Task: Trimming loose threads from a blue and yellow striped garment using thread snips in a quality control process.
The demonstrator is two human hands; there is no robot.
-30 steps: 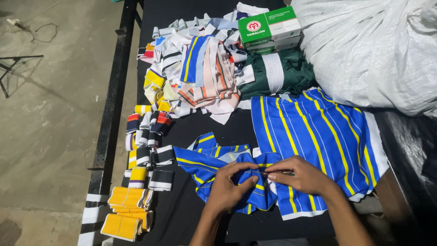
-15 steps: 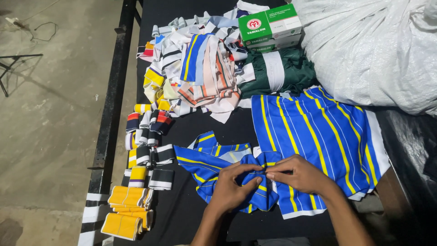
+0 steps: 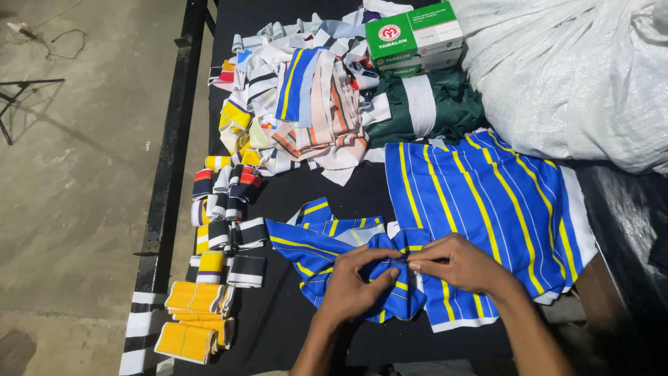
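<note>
A blue fabric piece with yellow and white stripes [image 3: 487, 202] lies spread on the black table [image 3: 278, 327]. A smaller crumpled piece of the same blue striped cloth [image 3: 313, 240] lies to its left. My left hand [image 3: 355, 282] pinches a fold of this cloth near the table's front. My right hand [image 3: 463, 264] grips the cloth right beside it, fingertips almost touching the left hand's. Both hands meet where the two pieces join.
A heap of mixed striped fabric strips [image 3: 306, 104] fills the far middle. Folded rib cuffs in yellow, black and white [image 3: 209, 278] line the left edge. A green and white box [image 3: 414, 35], dark green cloth [image 3: 431, 104] and a large white sack [image 3: 577, 76] sit far right.
My hands have shifted slightly and drawn closer over the blue striped cloth, bunching it more between the fingers. Everything else stays put.
</note>
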